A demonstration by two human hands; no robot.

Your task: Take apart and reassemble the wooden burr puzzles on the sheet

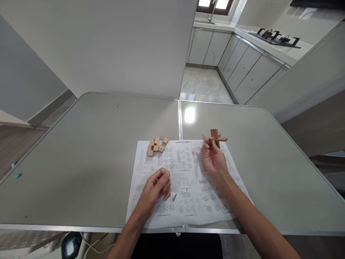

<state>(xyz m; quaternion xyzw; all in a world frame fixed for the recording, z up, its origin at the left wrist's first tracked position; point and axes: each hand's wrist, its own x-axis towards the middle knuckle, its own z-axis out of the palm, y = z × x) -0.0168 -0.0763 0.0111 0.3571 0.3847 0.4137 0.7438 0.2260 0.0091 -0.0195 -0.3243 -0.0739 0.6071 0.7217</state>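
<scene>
My right hand (214, 158) grips a partly joined wooden burr puzzle (215, 136) between thumb and fingers, raised over the top right of a printed sheet. Its notched bars cross one another, one upright and one pointing right. Loosely curled, my left hand (159, 185) hovers or rests over the middle-left of the sheet; no object shows in its fingers. Loose notched wooden puzzle pieces (156, 143) lie close together at the sheet's top left edge. Small line drawings of puzzle steps cover the instruction sheet (175, 219).
The grey folding table (88, 154) has a metal seam (180, 118) down its middle. A small teal object (17, 176) lies near the left edge. Beyond the table are a white wall (121, 46) and a kitchen counter with a gas stove (275, 39).
</scene>
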